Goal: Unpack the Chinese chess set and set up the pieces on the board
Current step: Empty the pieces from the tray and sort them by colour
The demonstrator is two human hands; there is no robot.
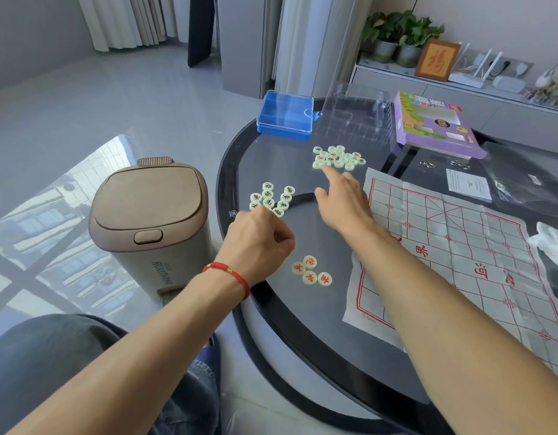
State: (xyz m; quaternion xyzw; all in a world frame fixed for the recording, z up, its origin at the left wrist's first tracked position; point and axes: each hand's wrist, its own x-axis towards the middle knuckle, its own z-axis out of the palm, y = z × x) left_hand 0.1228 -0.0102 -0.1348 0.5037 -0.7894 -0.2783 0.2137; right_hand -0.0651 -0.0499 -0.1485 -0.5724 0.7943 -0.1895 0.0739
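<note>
A creased paper chess board [460, 246] with red lines lies on the right of the dark glass table [318, 356]. Pale round pieces sit in three groups: a far pile [339, 157], a near-left cluster [271, 197] with dark characters, and a small group with red characters [312, 270]. My left hand [259, 241] hovers with curled fingers between the left cluster and the red group; whether it holds a piece is hidden. My right hand [343, 199] reaches out, index finger straight, its tip at the near edge of the far pile.
A blue plastic box [284, 116] and a clear plastic tray [356, 114] stand at the table's far side, beside a purple package [434, 127]. A leaflet, a dark bag and crumpled white plastic [551, 243] lie right. A brown lidded bin [149, 221] stands left of the table.
</note>
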